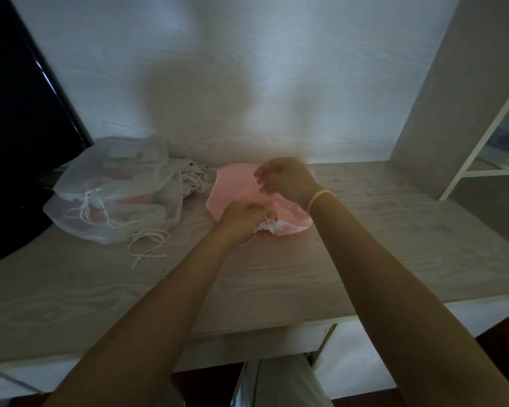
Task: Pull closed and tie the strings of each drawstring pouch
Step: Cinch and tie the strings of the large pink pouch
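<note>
**Pink pouch: knot in progress at the gathered mouth**

Pink pouch [235,195] lies flat on the wooden desk [365,230], roughly centre, mouth toward the person. The mouth [272,224] is bunched into a pale pucker at the near edge, so the cinch looks done and the tie is what's left.

Left hand [240,217] sits right at that pucker, fingers curled in, pinching at the gathered neck or the cord there. Likely it's anchoring the mouth so it can't slacken. The cord itself is too blurred to trace.

Right hand [282,179] is raised above the pouch body, fingers curled as if drawing a string end up and away. I can't tell if a string is actually between the fingertips. Splitting the hands like this gives tension for a knot.

Left of it, touching or nearly so: a small patterned pouch [193,177]. Further left are mesh pouches [112,201], the top one with its white cord [90,207] gathered and apparently tied. Loose white cord [147,245] trails on the desk in front of them.

Dark monitor [21,127] at far left, shelf unit [482,157] at right.
</note>
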Demonstrator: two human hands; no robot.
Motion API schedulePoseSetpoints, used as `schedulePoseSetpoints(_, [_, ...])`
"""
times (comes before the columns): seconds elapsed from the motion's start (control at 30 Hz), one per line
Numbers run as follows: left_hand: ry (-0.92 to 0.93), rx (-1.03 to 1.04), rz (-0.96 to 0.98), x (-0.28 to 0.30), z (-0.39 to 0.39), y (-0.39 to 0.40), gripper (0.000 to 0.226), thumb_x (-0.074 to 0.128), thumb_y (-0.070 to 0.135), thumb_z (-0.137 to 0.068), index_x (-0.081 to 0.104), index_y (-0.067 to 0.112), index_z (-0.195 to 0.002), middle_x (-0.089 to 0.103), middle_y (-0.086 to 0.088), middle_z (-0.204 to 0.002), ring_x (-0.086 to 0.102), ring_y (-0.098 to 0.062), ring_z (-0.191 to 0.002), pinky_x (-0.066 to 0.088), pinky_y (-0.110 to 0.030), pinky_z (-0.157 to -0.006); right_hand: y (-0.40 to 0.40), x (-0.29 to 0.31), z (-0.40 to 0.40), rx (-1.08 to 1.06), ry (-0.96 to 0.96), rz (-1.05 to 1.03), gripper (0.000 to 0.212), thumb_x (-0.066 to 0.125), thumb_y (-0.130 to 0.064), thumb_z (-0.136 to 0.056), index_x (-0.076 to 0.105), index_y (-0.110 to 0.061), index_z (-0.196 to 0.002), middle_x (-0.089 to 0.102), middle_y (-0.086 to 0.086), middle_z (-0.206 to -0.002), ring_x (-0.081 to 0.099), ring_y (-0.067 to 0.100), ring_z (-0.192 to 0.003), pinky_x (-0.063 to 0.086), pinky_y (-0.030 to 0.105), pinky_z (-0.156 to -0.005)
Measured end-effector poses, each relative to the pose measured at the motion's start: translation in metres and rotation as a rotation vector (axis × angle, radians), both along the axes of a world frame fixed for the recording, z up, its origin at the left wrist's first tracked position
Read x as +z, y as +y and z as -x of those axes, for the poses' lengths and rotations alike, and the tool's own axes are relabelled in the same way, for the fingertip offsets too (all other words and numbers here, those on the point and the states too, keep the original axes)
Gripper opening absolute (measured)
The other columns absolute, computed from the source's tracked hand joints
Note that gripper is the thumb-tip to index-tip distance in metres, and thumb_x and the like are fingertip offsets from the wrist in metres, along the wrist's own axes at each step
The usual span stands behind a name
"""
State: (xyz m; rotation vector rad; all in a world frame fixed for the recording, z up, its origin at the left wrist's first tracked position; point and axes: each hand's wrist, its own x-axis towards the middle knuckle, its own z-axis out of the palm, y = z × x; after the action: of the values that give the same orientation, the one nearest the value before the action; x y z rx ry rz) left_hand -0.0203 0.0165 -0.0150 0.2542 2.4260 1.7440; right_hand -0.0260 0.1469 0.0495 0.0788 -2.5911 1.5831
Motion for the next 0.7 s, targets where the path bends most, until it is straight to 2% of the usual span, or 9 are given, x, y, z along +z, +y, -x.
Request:
schedulePoseSetpoints(0.07, [-0.045, 0.056, -0.037, 0.001, 0.005, -0.002, 0.032, 0.060, 0.014, -0.089, 0.060, 0.017, -0.057, 0.054, 0.008, -0.046, 0.052, -0.013, -0.054, 0.046, -0.027, -0.062, 0.003, -0.009, -0.002, 0.016, -0.026, -0.101, 0.027, 0.053, 0.010, -0.080, 0.072, -0.009, -0.078, 0.072, 0.013, -0.083, 0.069, 0.026, -0.078, 0.058, 0.041, -0.082])
schedulePoseSetpoints(0.1, [-0.062, 0.070, -0.030, 0.003, 0.007, -0.003, 0.032, 0.060, 0.016, -0.088, 0.058, 0.017, -0.057, 0.054, 0.004, -0.048, 0.050, -0.014, -0.051, 0.044, -0.029, -0.059, 0.004, -0.013, -0.003, 0.039, -0.033, -0.174, 0.025, 0.057, 0.008, -0.079, 0.072, -0.012, -0.077, 0.072, 0.009, -0.083, 0.069, 0.026, -0.081, 0.057, 0.039, -0.083])
schedulePoseSetpoints(0.17, [-0.096, 0.095, -0.001, 0.007, 0.008, -0.004, 0.032, 0.057, 0.017, -0.086, 0.057, 0.014, -0.054, 0.052, 0.001, -0.045, 0.045, -0.012, -0.039, 0.034, -0.025, -0.049, 0.004, -0.020, -0.006, 0.063, -0.051, -0.285, 0.017, 0.063, -0.001, -0.079, 0.073, -0.014, -0.082, 0.072, 0.002, -0.085, 0.068, 0.020, -0.082, 0.056, 0.032, -0.083])
schedulePoseSetpoints(0.23, [-0.122, 0.106, 0.011, 0.009, 0.008, -0.004, 0.031, 0.056, 0.018, -0.084, 0.057, 0.013, -0.054, 0.052, -0.002, -0.044, 0.044, -0.012, -0.034, 0.031, -0.024, -0.043, 0.006, -0.028, -0.009, 0.031, -0.027, -0.289, 0.013, 0.069, -0.006, -0.076, 0.073, -0.017, -0.082, 0.072, 0.000, -0.083, 0.068, 0.016, -0.081, 0.056, 0.030, -0.083])
schedulePoseSetpoints(0.33, [-0.142, 0.112, 0.005, 0.007, 0.007, -0.002, 0.026, 0.055, 0.017, -0.083, 0.059, 0.010, -0.059, 0.053, -0.004, -0.045, 0.045, -0.014, -0.035, 0.029, -0.018, -0.037, 0.010, -0.036, -0.010, 0.013, 0.006, -0.332, 0.014, 0.075, -0.010, -0.072, 0.073, -0.020, -0.080, 0.071, -0.004, -0.079, 0.067, 0.010, -0.080, 0.055, 0.028, -0.083])
schedulePoseSetpoints(0.47, [-0.170, 0.100, -0.033, 0.005, 0.006, -0.001, 0.021, 0.054, 0.014, -0.085, 0.060, 0.007, -0.066, 0.055, -0.006, -0.049, 0.045, -0.016, -0.038, 0.027, -0.014, -0.034, 0.011, -0.040, -0.010, -0.011, 0.052, -0.412, 0.010, 0.075, -0.011, -0.072, 0.075, -0.015, -0.081, 0.073, -0.001, -0.079, 0.064, 0.007, -0.075, 0.053, 0.022, -0.075])
schedulePoseSetpoints(0.57, [-0.189, 0.113, -0.068, 0.002, 0.008, -0.004, 0.022, 0.054, 0.015, -0.084, 0.061, 0.004, -0.067, 0.056, -0.013, -0.055, 0.043, -0.021, -0.039, 0.026, -0.016, -0.036, 0.014, -0.039, -0.014, -0.022, 0.100, -0.457, 0.005, 0.071, -0.014, -0.079, 0.074, -0.011, -0.082, 0.068, -0.003, -0.081, 0.055, 0.005, -0.070, 0.042, 0.012, -0.065])
schedulePoseSetpoints(0.7, [-0.156, 0.179, -0.142, 0.001, 0.008, -0.010, 0.021, 0.060, 0.013, -0.086, 0.065, -0.004, -0.075, 0.056, -0.006, -0.046, 0.037, -0.015, -0.032, 0.028, -0.017, -0.039, 0.028, -0.039, -0.019, -0.032, 0.050, -0.422, 0.016, 0.057, -0.012, -0.092, 0.069, -0.002, -0.094, 0.064, 0.007, -0.092, 0.060, 0.022, -0.084, 0.048, 0.030, -0.081])
